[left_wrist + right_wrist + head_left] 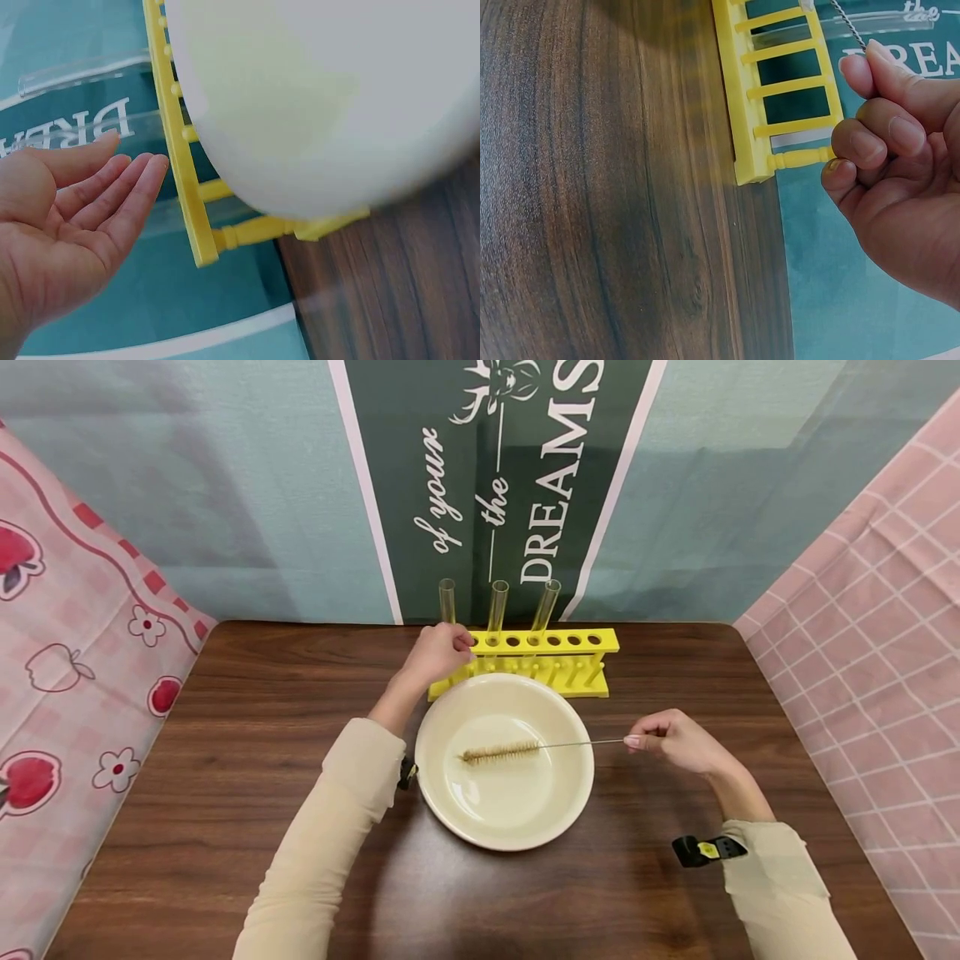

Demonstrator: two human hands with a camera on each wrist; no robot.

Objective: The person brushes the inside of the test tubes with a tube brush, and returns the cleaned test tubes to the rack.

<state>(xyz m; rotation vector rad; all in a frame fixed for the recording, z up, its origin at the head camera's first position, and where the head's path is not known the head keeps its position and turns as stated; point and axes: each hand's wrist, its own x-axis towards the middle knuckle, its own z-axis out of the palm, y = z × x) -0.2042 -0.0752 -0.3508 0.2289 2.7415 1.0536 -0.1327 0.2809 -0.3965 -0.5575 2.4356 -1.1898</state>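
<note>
- In the head view, I see the right hand [671, 742] pinching a brush [501, 752] by its wire; the bristles are over the inside of a cream basin [498, 810]. The left hand [438, 653] is at the left end of a yellow rack [555, 650], where three glass tubes [498, 606] are standing.
- In the left wrist view, this left hand has its fingers extended and free, beside the rack.
- In the right wrist view, thumb and forefinger press together on the twisted wire.

The right hand [901, 195] pinches a twisted wire [848, 23] near a yellow rack [742, 101].
</note>
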